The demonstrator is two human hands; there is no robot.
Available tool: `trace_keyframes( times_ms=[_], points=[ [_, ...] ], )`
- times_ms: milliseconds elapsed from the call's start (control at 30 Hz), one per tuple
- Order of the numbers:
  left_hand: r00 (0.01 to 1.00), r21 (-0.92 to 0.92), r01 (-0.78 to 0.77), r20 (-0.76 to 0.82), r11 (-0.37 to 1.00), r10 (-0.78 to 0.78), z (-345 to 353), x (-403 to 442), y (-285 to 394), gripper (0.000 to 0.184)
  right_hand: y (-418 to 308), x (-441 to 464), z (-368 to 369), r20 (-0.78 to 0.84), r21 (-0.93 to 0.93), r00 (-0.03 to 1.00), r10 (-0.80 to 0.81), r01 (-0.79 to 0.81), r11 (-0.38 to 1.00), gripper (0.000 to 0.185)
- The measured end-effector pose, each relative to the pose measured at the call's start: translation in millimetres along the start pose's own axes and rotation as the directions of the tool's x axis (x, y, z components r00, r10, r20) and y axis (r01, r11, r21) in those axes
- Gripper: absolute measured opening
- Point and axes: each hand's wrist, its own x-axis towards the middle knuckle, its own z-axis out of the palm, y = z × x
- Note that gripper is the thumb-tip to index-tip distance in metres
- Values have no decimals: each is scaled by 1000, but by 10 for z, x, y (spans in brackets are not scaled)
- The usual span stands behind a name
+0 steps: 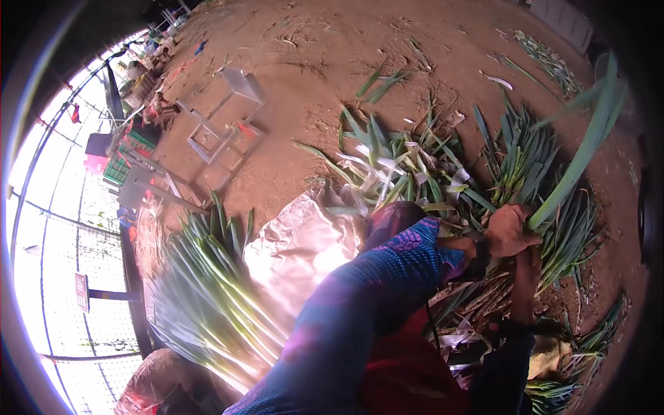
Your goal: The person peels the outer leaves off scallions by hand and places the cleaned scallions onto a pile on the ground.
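My left hand (510, 232), at the end of a blue patterned sleeve, is closed around a long green leek (577, 166) that rises up and to the right. Just below it, my right hand (527, 277) reaches up from a dark sleeve, its fingers hidden behind my left hand. Bundles of green leeks (526, 149) lie on the soil beyond my hands. Loose leaves and pale peelings (394, 166) are heaped to their left. At the lower left lies a large bundle of leeks with white stems (228, 304), beside a pale sack (301, 242).
Two small metal stools (225, 135) (159, 187) stand on the bare soil at the upper left. Behind them are a green crate (128, 155) and a mesh fence (62, 242). More leeks (553, 394) lie at the lower right, near a yellowish object (548, 356).
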Motion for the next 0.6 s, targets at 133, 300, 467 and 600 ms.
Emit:
trace_keyframes(
  times_ms=[133,300,467,600],
  points=[
    [985,-128,-57,153,990,77,-101,28,-75,36,-244,-184,228,-109,-27,988,-111,109,994,40],
    [912,-428,25,379,904,154,-196,9,18,26,-264,-325,187,-18,210,999,-52,54,976,32],
    [897,-559,185,433,808,94,-277,67,112,31,-809,-562,360,202,720,971,130,-237,653,37],
    [862,-541,230,499,809,89,-308,32,174,35,-711,-641,374,182,768,976,117,-215,604,42]
  ],
)
